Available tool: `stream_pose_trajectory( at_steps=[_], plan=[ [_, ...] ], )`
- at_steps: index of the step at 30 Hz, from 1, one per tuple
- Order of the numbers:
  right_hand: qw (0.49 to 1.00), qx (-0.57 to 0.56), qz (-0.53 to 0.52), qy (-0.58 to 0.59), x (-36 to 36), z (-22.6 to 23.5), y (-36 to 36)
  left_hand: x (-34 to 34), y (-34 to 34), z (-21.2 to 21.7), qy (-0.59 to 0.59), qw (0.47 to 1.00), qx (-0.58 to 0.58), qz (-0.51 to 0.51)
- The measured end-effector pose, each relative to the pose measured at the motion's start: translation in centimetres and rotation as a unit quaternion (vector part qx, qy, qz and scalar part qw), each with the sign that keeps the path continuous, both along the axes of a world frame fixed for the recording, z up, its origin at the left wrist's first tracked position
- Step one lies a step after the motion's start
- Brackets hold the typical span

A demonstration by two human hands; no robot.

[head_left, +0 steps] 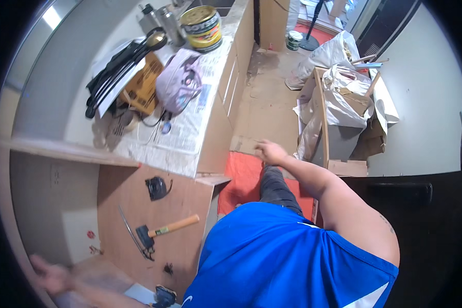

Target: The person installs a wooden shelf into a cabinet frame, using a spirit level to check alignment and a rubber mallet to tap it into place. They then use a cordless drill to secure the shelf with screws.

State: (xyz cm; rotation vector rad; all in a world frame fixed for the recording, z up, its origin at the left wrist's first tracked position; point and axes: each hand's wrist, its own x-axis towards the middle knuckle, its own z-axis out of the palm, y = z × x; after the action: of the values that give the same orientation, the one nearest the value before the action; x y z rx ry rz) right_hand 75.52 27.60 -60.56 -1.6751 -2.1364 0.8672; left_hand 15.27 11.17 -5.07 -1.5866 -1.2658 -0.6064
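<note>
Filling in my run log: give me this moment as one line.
left hand: blurred, empty, by wooden panel | right hand: open, empty, stretched over floor | hammer: lying untouched

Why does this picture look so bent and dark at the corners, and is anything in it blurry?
Head view: the fisheye lens bows straight edges like the countertop and leaves a black rim. The left hand is smeared by motion blur; the right hand is slightly soft. The hammer is sharp. A bright glare streak sits top left.

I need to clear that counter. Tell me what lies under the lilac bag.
The lilac bag rests on spread newspaper that covers the counter. A thin cord trails out from beneath it. Whatever lies directly under the bag is hidden.
</note>
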Motion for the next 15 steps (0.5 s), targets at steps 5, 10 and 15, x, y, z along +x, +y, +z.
stream_pose_trajectory(
  at_steps=[5,10,15],
  plan=[
    [0.936,-0.247,-0.085,-0.238,21.1,-10.7,3.6,25.9,19.9,-20.9,-0.143,0.871,-0.416,-0.217],
    [0.942,-0.264,-0.064,-0.198,29.6,-12.8,14.3,43.5,33.7,-29.3,-0.22,0.718,-0.6,-0.274],
    [0.983,-0.137,-0.096,-0.078,31.1,-6.2,30.1,56.5,48.9,-28.4,-0.165,0.683,-0.633,-0.326]
  ],
)
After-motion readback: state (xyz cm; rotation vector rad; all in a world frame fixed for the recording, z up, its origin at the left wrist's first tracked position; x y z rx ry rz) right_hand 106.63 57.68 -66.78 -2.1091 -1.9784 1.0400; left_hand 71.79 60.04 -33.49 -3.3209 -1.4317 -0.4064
